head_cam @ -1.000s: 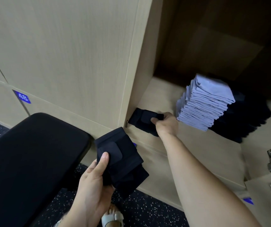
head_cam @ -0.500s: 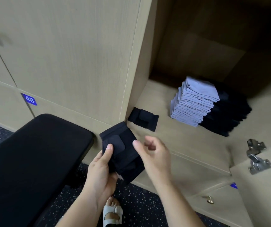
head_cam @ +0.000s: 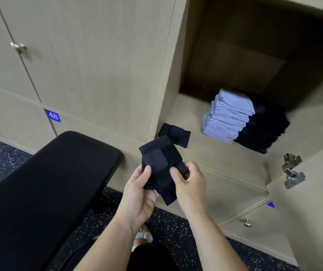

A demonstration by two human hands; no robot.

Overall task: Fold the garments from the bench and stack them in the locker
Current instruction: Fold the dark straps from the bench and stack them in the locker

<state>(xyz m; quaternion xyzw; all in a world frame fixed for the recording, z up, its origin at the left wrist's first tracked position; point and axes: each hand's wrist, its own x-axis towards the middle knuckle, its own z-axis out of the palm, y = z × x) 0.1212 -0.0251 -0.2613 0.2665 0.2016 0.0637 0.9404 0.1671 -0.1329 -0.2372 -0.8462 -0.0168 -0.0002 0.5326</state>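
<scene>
Both my hands hold a small stack of folded black garments (head_cam: 159,163) in front of the open locker (head_cam: 221,151). My left hand (head_cam: 139,192) grips the stack from below with its thumb on top. On the stack's right side my right hand (head_cam: 189,182) pinches it. One folded black garment (head_cam: 176,133) lies alone at the locker shelf's front left corner. Deeper on the shelf stand a stack of folded light blue garments (head_cam: 229,116) and a black stack (head_cam: 264,130) right beside it.
The black padded bench (head_cam: 45,184) fills the lower left. Closed locker doors with brass knobs (head_cam: 18,46) and a blue tag "48" (head_cam: 53,115) are at left. The open door with its metal hinge (head_cam: 292,171) stands at right. The floor is dark and speckled.
My right hand let go of the single black garment on the shelf, drew back and took hold of the stack in my left hand. The view shifted up and left.
</scene>
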